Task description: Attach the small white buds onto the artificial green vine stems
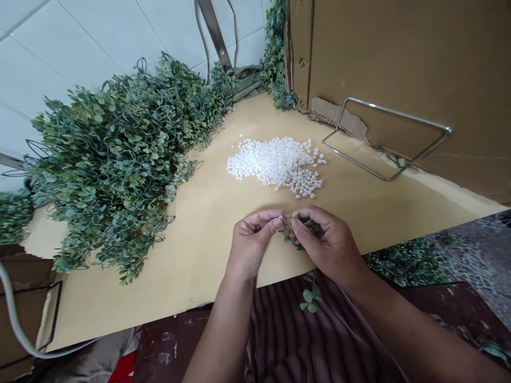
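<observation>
My left hand (pixel 257 239) is closed in a pinch, with a tiny pale piece, perhaps one of the white beads, between thumb and forefinger. Close beside it, my right hand (pixel 325 239) pinches the stem end of a green leafy sprig (pixel 307 299). The sprig runs under my right palm, which partly hides it, and its leaves hang past the table edge over my lap. Both sets of fingertips almost meet above the table. Just beyond them lies a loose pile of small white plastic beads (pixel 275 159).
A large heap of artificial leafy sprigs (pixel 131 143) covers the left of the tan tabletop (pixel 191 250). At the right stand a cardboard box (pixel 399 69) and a bent metal wire frame (pixel 383 109). More greenery (pixel 411 260) lies below the table's right edge.
</observation>
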Action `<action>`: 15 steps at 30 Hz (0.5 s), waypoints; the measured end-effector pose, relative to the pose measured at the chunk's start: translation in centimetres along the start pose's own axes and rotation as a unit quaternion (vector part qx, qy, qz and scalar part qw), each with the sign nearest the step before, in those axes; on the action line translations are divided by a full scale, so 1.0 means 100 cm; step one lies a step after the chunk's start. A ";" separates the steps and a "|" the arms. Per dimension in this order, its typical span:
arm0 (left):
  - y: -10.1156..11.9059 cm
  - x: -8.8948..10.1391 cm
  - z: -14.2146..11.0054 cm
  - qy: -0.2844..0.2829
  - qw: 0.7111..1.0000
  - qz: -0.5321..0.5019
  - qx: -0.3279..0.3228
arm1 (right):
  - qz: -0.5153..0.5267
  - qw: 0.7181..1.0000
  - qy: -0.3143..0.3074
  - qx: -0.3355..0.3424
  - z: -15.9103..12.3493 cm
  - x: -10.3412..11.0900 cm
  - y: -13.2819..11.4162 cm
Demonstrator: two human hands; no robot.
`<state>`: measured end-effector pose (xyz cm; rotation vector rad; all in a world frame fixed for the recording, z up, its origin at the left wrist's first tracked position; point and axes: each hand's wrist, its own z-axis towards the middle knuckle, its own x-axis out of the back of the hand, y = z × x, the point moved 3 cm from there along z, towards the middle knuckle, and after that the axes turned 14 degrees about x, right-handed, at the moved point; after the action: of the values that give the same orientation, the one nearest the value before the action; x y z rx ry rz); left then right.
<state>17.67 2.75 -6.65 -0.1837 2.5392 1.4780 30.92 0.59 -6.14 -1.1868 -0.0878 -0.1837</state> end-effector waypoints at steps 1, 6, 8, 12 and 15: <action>0.000 0.000 0.000 0.004 1.000 0.000 -0.002 | 0.001 1.000 0.005 -0.001 0.000 0.000 0.000; -0.002 0.002 0.000 0.019 1.000 0.002 -0.008 | -0.008 1.000 0.020 0.015 -0.002 -0.001 0.000; -0.002 0.002 0.000 0.023 1.000 -0.003 -0.017 | -0.008 1.000 0.022 0.017 -0.003 -0.001 0.001; -0.002 0.000 -0.002 0.029 0.999 0.019 -0.041 | -0.016 0.999 0.022 0.037 -0.003 0.000 0.001; 0.000 -0.002 -0.004 0.017 0.997 0.047 -0.061 | -0.026 0.996 0.024 0.082 -0.004 0.001 0.000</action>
<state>17.83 2.35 -6.43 -0.1104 2.5170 1.6796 30.96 0.23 -6.22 -1.0163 -0.0903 -0.2462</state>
